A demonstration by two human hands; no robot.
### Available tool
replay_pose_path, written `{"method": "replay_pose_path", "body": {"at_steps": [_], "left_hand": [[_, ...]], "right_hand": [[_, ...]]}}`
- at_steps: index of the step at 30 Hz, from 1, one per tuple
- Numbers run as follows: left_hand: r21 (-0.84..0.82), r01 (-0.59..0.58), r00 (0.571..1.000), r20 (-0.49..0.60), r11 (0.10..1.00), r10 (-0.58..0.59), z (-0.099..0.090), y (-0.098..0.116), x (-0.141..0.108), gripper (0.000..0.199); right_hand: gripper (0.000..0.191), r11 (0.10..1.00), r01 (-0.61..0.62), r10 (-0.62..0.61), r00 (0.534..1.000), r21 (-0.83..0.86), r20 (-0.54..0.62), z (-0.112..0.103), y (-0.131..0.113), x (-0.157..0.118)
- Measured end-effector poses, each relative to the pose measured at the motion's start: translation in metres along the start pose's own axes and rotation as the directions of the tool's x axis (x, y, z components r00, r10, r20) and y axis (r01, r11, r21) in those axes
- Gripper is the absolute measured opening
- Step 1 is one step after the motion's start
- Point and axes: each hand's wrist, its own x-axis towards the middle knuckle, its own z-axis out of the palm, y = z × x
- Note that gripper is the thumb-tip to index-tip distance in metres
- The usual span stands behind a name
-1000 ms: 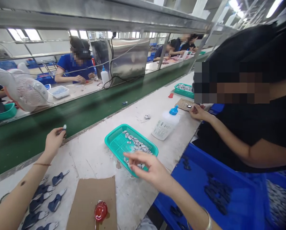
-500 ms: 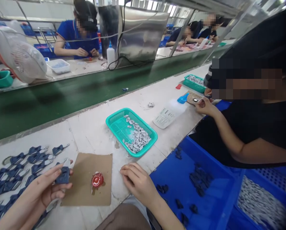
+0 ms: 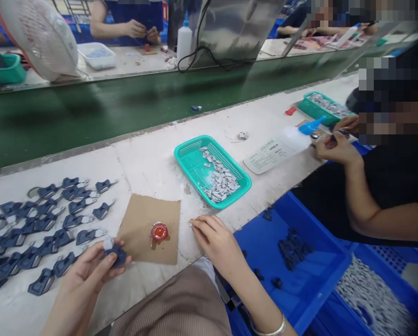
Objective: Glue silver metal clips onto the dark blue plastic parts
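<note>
My left hand (image 3: 90, 268) grips a dark blue plastic part (image 3: 115, 255) with a pale tip, held over the left edge of a brown cardboard sheet (image 3: 139, 224). A small red glue cap (image 3: 159, 231) sits on that sheet. My right hand (image 3: 216, 240) rests on the white bench just right of the cardboard, fingers curled together; whether something small is pinched at the fingertips I cannot tell. A teal basket (image 3: 188, 156) holding several small grey metal pieces (image 3: 220, 182) stands behind the right hand.
Several dark blue parts (image 3: 37, 224) lie in rows at the left. A blue bin (image 3: 300, 275) with dark parts sits at the right. A co-worker's hands (image 3: 335, 144) work beside a lying white glue bottle (image 3: 279, 149). A green conveyor belt (image 3: 90, 112) runs behind the bench.
My left hand came back from the belt's edge to the cardboard and now holds a blue part. My right hand left the teal basket and settled on the bench. The view tilted down.
</note>
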Motion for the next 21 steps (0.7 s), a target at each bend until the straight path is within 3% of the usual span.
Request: {"method": "replay_pose_path", "body": {"at_steps": [7,12,21], "left_hand": [[-0.046,-0.156,0.987,0.024,0.987,0.157,0.009,-0.007,-0.006,0.038],[-0.067,-0.146,0.986,0.068,0.987,0.151,0.015,-0.010,-0.009,0.036],[-0.109,-0.120,0.979,0.153,0.987,0.136,0.019,-0.015,-0.006,0.034]], "right_hand": [[0.015,0.950,0.039,-0.051,0.998,0.310,0.032,0.002,-0.038,0.030],[0.018,0.961,0.137,-0.162,0.983,0.239,0.088,0.011,-0.054,0.038],[0.021,0.972,0.144,-0.167,0.979,0.184,0.116,0.012,-0.056,0.038]]}}
